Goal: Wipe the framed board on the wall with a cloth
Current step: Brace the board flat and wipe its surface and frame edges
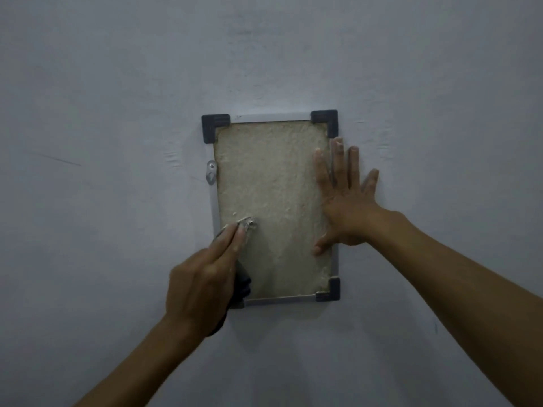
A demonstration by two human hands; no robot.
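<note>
From the head camera I count one framed board (271,207) hanging on a pale wall (117,83), its rough beige face ringed by a thin silver frame. I can see three dark corner caps (216,126); the lower left corner is hidden behind my left hand (202,277). One metal hanger clip (211,171) sits on the frame's left edge. My left hand is closed around a dark-handled tool (242,284), two fingers stretched along it, its pale-crusted tip (248,223) touching the board's lower left area. My right hand (343,207) lies open and flat, fingers spread, across the board's right edge and the wall beside it. I cannot make out a cloth.
</note>
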